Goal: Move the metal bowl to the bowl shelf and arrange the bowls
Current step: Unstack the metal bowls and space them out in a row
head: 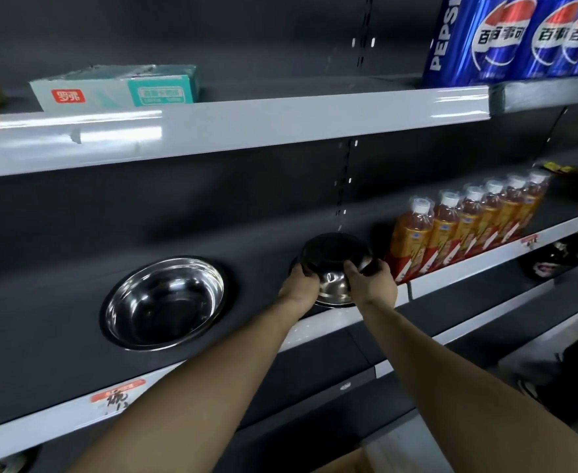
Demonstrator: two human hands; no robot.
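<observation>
A small metal bowl (335,268) sits at the front of the dark middle shelf (59,319), and it seems to rest on another bowl whose rim shows beneath it. My left hand (299,285) grips its left rim and my right hand (373,281) grips its right rim, fingers curled over the edge. A larger shallow metal bowl (164,302) stands upright to the left on the same shelf, apart from my hands.
A row of orange tea bottles (468,227) stands just right of the small bowl. On the upper shelf lie a tissue pack (117,87) and blue Pepsi cans (519,39). A red price tag (117,397) is on the shelf's white front edge.
</observation>
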